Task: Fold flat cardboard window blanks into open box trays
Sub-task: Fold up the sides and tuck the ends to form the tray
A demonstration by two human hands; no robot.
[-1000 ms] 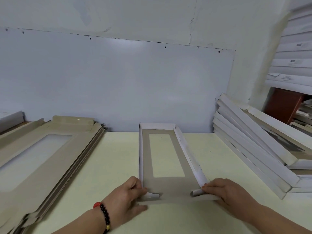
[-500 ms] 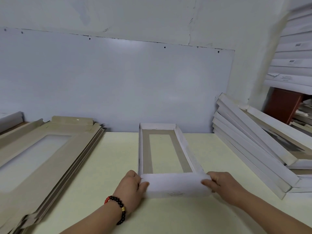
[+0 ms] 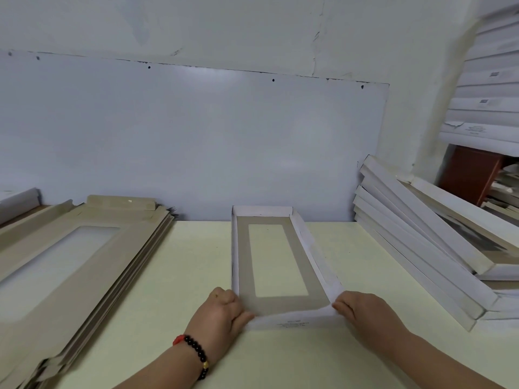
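Head view: left hand (image 3: pixel 222 313) and right hand (image 3: pixel 362 310) each pinch a near corner of the tray (image 3: pixel 247 265), fingers curled on the white near flap. Tray sits mid-worktop (image 3: pixel 182 276), window panel down, other walls up. Flat blanks (image 3: pixel 70 262) stacked left, folded trays (image 3: pixel 415 248) leaning right.

Both forearms reach forward, bare. The left hand (image 3: pixel 222 313), a beaded bracelet (image 3: pixel 196 353) on its wrist, curls its fingers in a pinch at its thumb. The right hand (image 3: pixel 362 310) lies knuckles up, fingertips pinched inward.
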